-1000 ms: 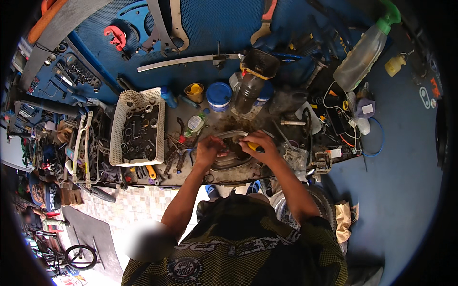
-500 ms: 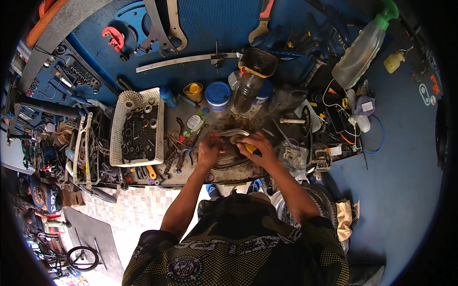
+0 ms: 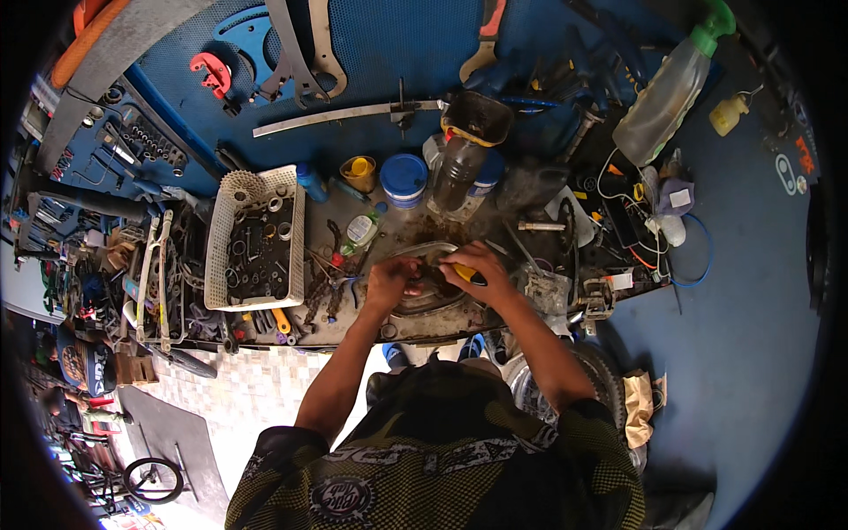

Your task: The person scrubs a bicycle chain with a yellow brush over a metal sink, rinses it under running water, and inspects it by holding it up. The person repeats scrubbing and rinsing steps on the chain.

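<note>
Over an oval metal tray (image 3: 422,310) near the bench's front edge, my two hands work close together. My right hand (image 3: 481,269) is closed around a tool with a yellow-and-black handle (image 3: 468,274); its working end is hidden by the fingers. My left hand (image 3: 391,284) has its fingers curled together at the tray's left side. A small dark part seems to be between the hands, too dim to name. Just left of my left hand lie a greasy bike chain (image 3: 335,300) and a clear bottle with a green label (image 3: 361,230).
A white perforated basket (image 3: 212,265) of small metal parts stands at left. Blue-lidded tubs (image 3: 404,180) and a dark cut-off bottle (image 3: 459,168) stand behind. Cables and a plastic bag (image 3: 546,293) lie at right. A spray bottle (image 3: 667,102) hangs on the tool wall.
My left hand has shifted slightly down, its fingers more curled. My right hand has turned a little with the yellow-and-black handled tool. Everything else stays in place.
</note>
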`<act>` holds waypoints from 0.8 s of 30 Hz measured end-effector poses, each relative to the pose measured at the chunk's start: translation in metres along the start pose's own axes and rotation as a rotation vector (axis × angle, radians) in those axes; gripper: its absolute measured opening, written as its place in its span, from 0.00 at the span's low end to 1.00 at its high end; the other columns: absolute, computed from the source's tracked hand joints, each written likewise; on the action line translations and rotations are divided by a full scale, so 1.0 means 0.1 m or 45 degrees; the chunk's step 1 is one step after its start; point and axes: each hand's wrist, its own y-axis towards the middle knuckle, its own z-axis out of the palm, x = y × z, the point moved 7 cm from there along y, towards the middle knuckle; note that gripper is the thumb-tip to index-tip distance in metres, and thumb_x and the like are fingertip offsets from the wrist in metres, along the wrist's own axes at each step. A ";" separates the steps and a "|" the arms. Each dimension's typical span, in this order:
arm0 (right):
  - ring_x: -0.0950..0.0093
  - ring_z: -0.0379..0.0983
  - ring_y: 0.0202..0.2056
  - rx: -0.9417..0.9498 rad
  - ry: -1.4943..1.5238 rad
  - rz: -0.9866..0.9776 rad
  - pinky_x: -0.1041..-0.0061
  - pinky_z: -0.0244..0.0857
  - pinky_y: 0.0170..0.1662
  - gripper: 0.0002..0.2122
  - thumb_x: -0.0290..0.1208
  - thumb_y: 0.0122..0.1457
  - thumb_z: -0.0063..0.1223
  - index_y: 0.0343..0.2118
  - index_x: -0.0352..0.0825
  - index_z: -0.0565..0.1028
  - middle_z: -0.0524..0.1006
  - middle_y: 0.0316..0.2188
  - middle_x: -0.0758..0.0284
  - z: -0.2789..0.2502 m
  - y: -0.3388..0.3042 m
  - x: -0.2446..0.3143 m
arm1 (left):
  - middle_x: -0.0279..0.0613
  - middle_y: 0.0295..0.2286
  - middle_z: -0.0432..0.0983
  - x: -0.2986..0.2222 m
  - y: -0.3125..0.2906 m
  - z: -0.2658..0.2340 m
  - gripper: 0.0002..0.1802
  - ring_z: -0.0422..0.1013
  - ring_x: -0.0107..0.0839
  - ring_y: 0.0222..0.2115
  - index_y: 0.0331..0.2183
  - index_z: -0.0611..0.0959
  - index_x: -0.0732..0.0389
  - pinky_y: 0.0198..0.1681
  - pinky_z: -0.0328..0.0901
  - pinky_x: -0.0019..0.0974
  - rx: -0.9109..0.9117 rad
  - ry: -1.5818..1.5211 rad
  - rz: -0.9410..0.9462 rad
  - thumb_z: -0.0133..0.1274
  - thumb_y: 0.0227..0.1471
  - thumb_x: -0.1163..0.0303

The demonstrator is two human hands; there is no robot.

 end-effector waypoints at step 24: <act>0.64 0.79 0.36 -0.198 -0.040 0.061 0.66 0.68 0.45 0.07 0.28 0.58 0.69 0.38 0.34 0.83 0.83 0.33 0.63 -0.03 0.00 0.27 | 0.45 0.37 0.79 -0.13 0.00 -0.09 0.13 0.81 0.33 0.32 0.46 0.81 0.71 0.35 0.83 0.39 -0.028 -0.090 0.158 0.46 0.62 0.85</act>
